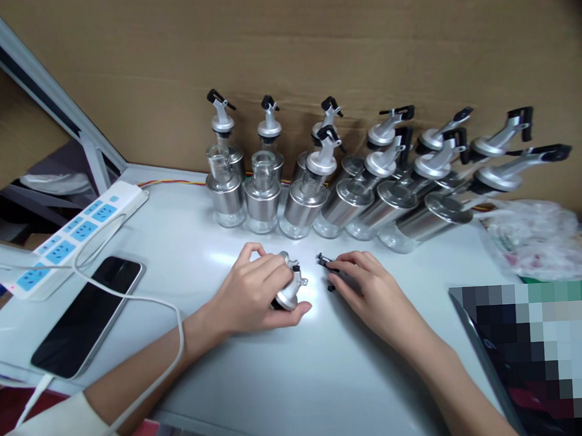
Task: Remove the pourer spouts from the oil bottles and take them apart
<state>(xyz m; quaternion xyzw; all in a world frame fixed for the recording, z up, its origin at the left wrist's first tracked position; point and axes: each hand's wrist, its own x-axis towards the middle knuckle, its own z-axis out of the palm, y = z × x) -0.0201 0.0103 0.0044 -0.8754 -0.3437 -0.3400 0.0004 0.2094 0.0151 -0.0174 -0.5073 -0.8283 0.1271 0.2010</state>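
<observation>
My left hand (258, 288) is closed around a silver pourer spout (289, 296) with a dark stopper base, above the middle of the table. Part of a second silver piece seems to show beneath its fingers. To the right, my right hand (367, 285) pinches a small black flip lever (324, 260) between thumb and fingertips. Just under those fingertips is another small black piece (331, 287). Behind both hands stand two glass-and-steel bottles with bare necks, a left one (225, 198) and a right one (263, 203). Several bottles (304, 204) beside and behind them wear silver pourers with black levers.
On the left, a white power strip (84, 235) lies beside a phone (89, 316), and a white cable (161, 301) crosses my left forearm. A clear plastic bag (540, 234) sits at the right, near a blurred-out dark-edged object (484, 357). Cardboard (311, 41) backs the table.
</observation>
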